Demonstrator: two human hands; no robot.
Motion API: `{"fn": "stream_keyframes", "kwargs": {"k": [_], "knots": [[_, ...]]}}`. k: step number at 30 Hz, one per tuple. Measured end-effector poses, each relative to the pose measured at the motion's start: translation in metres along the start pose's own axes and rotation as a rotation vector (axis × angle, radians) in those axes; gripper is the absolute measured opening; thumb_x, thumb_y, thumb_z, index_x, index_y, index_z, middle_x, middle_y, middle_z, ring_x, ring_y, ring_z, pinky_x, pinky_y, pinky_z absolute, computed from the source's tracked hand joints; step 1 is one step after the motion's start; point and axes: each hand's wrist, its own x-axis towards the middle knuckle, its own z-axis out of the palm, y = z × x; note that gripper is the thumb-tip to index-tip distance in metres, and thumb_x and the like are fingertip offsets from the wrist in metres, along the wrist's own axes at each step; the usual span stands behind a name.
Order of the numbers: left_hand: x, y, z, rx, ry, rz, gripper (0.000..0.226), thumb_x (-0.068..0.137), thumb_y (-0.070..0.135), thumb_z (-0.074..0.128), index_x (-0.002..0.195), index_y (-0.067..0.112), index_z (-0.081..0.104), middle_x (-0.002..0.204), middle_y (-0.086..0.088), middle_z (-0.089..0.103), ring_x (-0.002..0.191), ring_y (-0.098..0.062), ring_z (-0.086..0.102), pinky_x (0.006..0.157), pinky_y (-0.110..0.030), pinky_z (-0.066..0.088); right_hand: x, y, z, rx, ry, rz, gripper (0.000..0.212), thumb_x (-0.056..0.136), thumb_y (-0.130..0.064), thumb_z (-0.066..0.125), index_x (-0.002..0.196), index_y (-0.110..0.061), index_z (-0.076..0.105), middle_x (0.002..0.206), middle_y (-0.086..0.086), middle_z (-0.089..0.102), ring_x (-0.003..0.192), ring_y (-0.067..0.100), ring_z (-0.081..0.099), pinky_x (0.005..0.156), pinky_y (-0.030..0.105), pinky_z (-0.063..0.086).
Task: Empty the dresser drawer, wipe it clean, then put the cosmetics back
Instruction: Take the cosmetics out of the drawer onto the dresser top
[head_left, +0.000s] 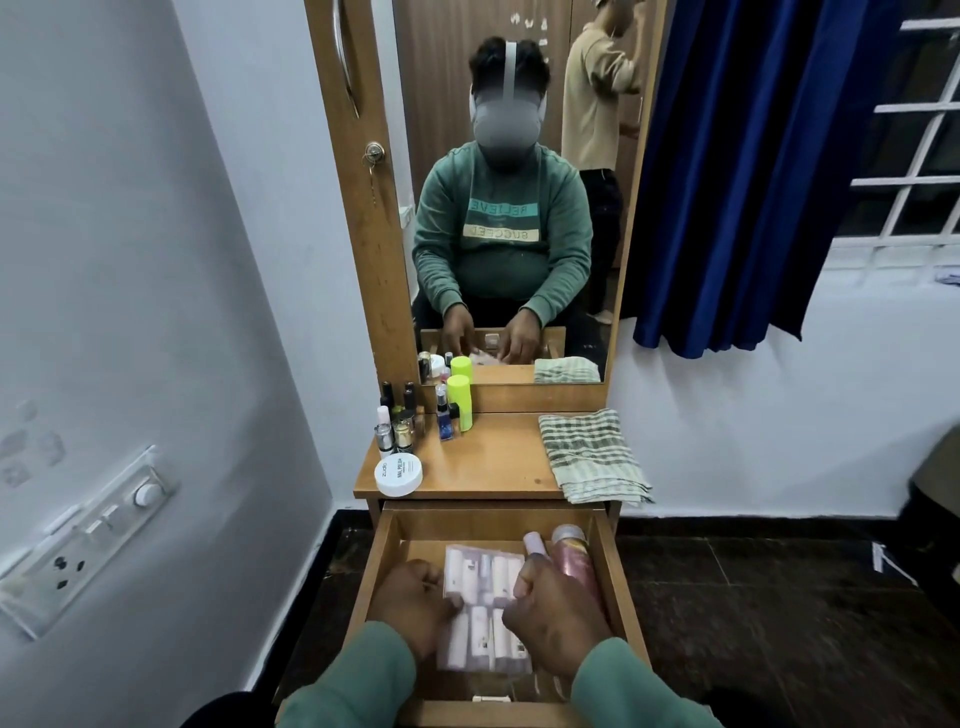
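The wooden dresser drawer (384, 561) is pulled out below the dresser top. Inside lie two clear packs of small white and pink tubes, an upper pack (483, 574) and a lower pack (483, 642). My left hand (415, 603) grips the left edge of the packs and my right hand (556, 605) grips their right edge. A pink spray can (574, 558) and a smaller pink bottle (535, 543) lie along the drawer's right side, just behind my right hand. On the dresser top (488, 457) stand several small bottles (397, 426), a lime-green bottle (461, 401) and a round white jar (399, 474).
A folded green-checked cloth (592, 454) lies on the right of the dresser top and hangs over its edge. The mirror (509, 208) stands behind. A white wall with a switch panel (88, 540) is at left, a blue curtain (753, 171) at right, dark floor below.
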Motion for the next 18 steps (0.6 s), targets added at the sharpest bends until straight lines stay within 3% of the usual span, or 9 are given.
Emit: {"fn": "stream_keyframes", "kwargs": {"k": [3,6,9,11,13,18], "knots": [[-0.003,0.017,-0.008,-0.139,0.040,0.055,0.011,0.089,0.006,0.076,0.096,0.014,0.072,0.094,-0.009,0.077,0.091,-0.027,0.073,0.088,-0.050,0.061,0.005,0.001,-0.009,0.119,0.119,-0.068,0.011,0.077,-0.028,0.062,0.086,-0.031,0.056,0.093,-0.003,0.062,0.079,0.013,0.062,0.067,0.034,0.056],[-0.002,0.047,-0.011,-0.169,0.147,0.152,0.014,0.088,0.010,0.077,0.097,0.019,0.070,0.090,-0.012,0.073,0.084,-0.027,0.069,0.085,-0.052,0.060,0.014,-0.008,-0.027,0.184,0.232,-0.163,0.014,0.082,-0.022,0.067,0.087,-0.031,0.056,0.093,-0.002,0.063,0.083,0.012,0.060,0.072,0.037,0.055],[0.005,0.082,-0.011,-0.173,0.250,0.198,0.023,0.090,0.015,0.075,0.106,0.023,0.061,0.089,-0.003,0.068,0.086,-0.022,0.067,0.087,-0.048,0.058,0.034,-0.021,-0.049,0.171,0.315,-0.194,0.014,0.083,-0.021,0.069,0.090,-0.028,0.058,0.090,-0.006,0.065,0.080,0.011,0.061,0.072,0.035,0.055],[0.012,0.103,-0.010,-0.094,0.263,0.206,0.032,0.093,0.020,0.073,0.121,0.022,0.057,0.100,0.003,0.068,0.094,-0.022,0.066,0.090,-0.043,0.058,0.050,-0.030,-0.061,0.135,0.300,-0.171,0.014,0.085,-0.022,0.070,0.094,-0.025,0.060,0.090,-0.004,0.065,0.077,0.011,0.060,0.062,0.026,0.046],[0.024,0.116,-0.008,0.002,0.242,0.218,0.043,0.095,0.023,0.072,0.133,0.020,0.052,0.120,-0.002,0.068,0.108,-0.028,0.065,0.096,-0.041,0.055,0.066,-0.038,-0.069,0.104,0.293,-0.145,0.016,0.086,-0.024,0.070,0.098,-0.022,0.061,0.091,-0.003,0.065,0.077,0.012,0.059,0.058,0.024,0.039],[0.051,0.126,0.004,0.185,0.167,0.266,0.061,0.090,0.029,0.076,0.142,0.021,0.045,0.145,-0.007,0.059,0.127,-0.034,0.058,0.107,-0.044,0.049,0.097,-0.047,-0.068,0.040,0.311,-0.106,0.018,0.087,-0.026,0.070,0.102,-0.019,0.063,0.094,0.003,0.067,0.083,0.021,0.061,0.067,0.029,0.040]]}}
